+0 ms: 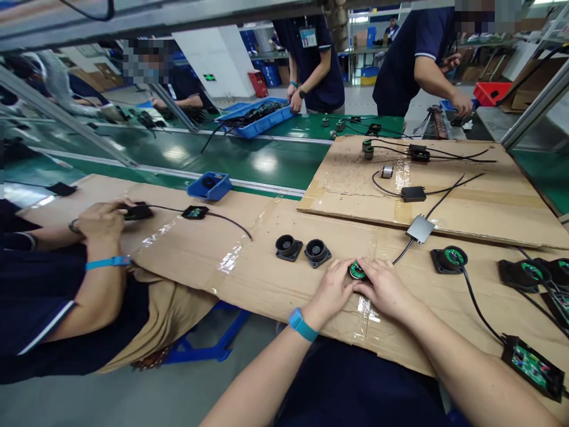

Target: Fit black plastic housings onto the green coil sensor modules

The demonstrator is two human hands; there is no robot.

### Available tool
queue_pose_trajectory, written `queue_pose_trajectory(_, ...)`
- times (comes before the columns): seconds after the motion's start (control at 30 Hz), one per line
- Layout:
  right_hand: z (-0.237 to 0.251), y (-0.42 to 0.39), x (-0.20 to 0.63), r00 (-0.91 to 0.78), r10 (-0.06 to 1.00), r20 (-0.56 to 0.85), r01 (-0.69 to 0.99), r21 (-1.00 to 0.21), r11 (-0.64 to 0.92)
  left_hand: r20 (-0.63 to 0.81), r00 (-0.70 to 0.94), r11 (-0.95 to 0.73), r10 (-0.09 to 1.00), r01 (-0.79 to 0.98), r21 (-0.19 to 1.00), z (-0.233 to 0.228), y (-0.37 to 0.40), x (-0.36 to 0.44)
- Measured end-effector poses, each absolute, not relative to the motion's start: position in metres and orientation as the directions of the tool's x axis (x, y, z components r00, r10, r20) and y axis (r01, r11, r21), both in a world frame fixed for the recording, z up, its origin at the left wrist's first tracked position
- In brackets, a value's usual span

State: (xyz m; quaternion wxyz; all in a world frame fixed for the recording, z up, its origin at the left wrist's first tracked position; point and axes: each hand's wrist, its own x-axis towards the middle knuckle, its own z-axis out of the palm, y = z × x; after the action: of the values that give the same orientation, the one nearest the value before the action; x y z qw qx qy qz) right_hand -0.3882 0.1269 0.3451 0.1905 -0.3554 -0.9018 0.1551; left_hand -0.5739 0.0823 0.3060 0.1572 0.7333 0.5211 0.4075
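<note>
Near our counter's (260, 281) front edge, left hand (329, 292) and right hand (384, 286) pinched the green-ringed part (356, 271); seating it seemingly needed steadiness.

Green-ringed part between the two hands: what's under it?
Only the top of the green-ringed part shows. The left hand and right hand close around its sides, so whatever lies directly beneath is hidden. Bare cardboard shows around the hands.

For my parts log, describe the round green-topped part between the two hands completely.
The round part shows a green ring, like a circuit board, around a darker centre, with a metallic-looking rim. Its green face points up. The left hand and right hand hold it from both sides over the cardboard, hiding its lower part.
</note>
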Motion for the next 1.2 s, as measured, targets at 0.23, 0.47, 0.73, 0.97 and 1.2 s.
queue_pose_trajectory(0.23,0.35,0.134,-0.373,-0.627,0.723,0.291,0.501,-0.56,0.66,0.632,0.164,-0.469,0.758,0.81,0.353,0.295,0.067,-0.572)
queue_pose_trajectory(0.47,0.346,0.132,-0.38,-0.678,0.698,0.23,0.586,-0.404,0.703,0.635,0.222,-0.504,0.74,0.808,0.305,0.301,0.071,-0.574)
queue_pose_trajectory(0.73,0.356,0.114,-0.386,-0.642,0.746,0.175,0.689,-0.297,0.662,0.633,0.173,-0.501,0.755,0.775,0.386,0.305,0.075,-0.57)
queue_pose_trajectory(0.97,0.35,0.112,-0.394,-0.472,0.842,0.262,0.618,-0.582,0.528,0.707,0.109,-0.459,0.699,0.826,0.327,0.327,0.063,-0.592)
queue_pose_trajectory(1.2,0.343,0.132,-0.411,-0.453,0.88,0.141,0.647,-0.627,0.433,0.647,-0.205,-0.238,0.734,0.815,0.529,0.319,0.079,-0.627)
